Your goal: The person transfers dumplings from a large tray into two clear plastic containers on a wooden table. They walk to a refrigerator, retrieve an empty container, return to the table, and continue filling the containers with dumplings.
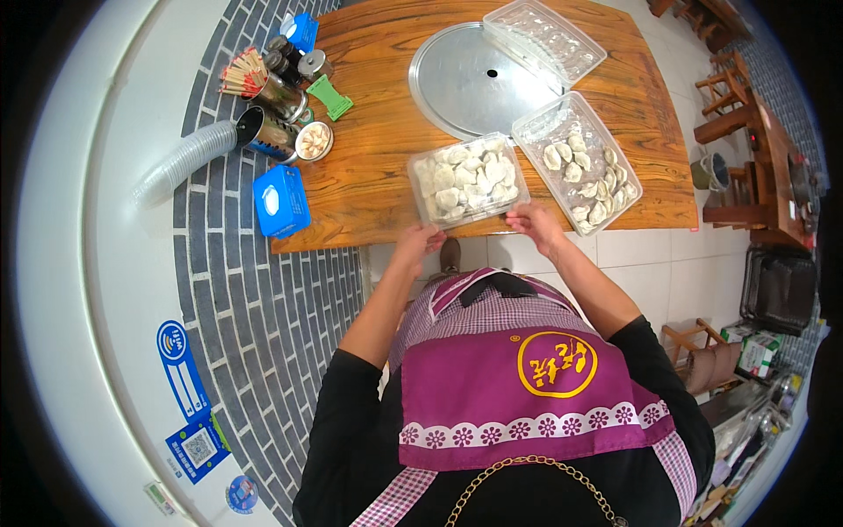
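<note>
A clear plastic box full of pale dumplings (466, 176) lies near the front edge of the wooden table (369, 85). My left hand (416, 248) grips its near left corner; the fingers are slightly blurred. At its near right corner, the thumb and fingers of my right hand (537, 227) close on the rim. Just right of it sits a second clear plastic box (537, 128), partly filled, with dumplings (599, 191) in loose groups. Behind both is a round metal lid (454, 79) with a small dark hole in its middle.
An empty clear plastic tray (543, 39) overlaps the metal lid. Along the left wall stand a blue tissue box (282, 201), a bowl of garlic cloves (314, 141), stacked plastic cups (191, 158), wrapped chopsticks (247, 72) and condiment jars (283, 62). Wooden stools (724, 82) are at right.
</note>
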Demonstrator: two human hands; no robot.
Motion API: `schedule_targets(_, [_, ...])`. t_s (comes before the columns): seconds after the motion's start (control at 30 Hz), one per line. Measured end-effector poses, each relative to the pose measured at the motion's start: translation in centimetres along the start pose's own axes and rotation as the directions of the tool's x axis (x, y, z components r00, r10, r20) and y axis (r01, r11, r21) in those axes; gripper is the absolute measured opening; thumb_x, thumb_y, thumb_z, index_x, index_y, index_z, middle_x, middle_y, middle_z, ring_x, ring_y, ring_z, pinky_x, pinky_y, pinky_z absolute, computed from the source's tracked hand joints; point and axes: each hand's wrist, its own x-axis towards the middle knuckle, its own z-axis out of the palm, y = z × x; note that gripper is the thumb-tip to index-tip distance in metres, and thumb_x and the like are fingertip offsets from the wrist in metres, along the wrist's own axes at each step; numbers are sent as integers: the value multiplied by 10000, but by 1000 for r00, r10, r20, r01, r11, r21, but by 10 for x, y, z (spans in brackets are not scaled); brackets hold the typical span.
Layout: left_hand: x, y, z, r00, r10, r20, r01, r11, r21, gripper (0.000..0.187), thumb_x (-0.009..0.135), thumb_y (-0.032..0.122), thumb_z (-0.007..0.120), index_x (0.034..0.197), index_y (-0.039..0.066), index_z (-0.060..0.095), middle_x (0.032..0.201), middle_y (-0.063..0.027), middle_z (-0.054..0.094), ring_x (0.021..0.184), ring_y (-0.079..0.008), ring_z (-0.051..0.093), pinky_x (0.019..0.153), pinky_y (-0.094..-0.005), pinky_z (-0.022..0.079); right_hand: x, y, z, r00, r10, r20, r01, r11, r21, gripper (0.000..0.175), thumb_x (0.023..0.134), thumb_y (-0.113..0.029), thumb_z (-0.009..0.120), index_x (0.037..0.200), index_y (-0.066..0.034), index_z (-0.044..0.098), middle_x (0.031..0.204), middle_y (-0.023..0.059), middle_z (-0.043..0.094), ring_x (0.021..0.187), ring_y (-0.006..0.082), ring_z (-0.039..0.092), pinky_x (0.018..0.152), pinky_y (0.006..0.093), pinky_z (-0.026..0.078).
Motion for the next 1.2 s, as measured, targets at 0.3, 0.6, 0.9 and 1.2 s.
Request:
schedule_targets(0.3, [-6,-5,25,1000,-18,5,18,997,74,195,948,152,585,1025,-14,651,965,-126,711,932,-188,660,863,-304,509,7,25,44,999,9,-31,-3,983,186,135,942,-122,613,1021,-13,612,960,93,686,831,134,641,742,243,514])
schedule_targets(0.6, [-16,13,-10,963,225,-145,-163,922,351,157,923,179,627,984,35,644,845,-73,683,794,-160,646,736,-310,502,13,14,49,982,-116,-149,130,988,84,57,907,-74,592,930,-27,617,854,59,663,732,105,617,635,218,473])
schedule_targets(0.9, [99,121,14,772,601,206,-550,471,689,185,887,155,613,959,-6,672,867,-152,678,767,-308,638,733,-384,497,15,14,58,987,-92,-131,101,993,67,47,880,-43,603,873,-60,560,798,62,652,705,120,632,619,214,499])
schedule_targets(1.2, [143,149,21,909,57,413,-291,796,531,208,977,208,584,988,18,668,844,-41,687,741,-120,629,665,-279,511,22,10,60,974,-100,-204,94,995,-40,54,888,-64,583,929,-85,556,873,47,648,786,114,628,690,239,514])
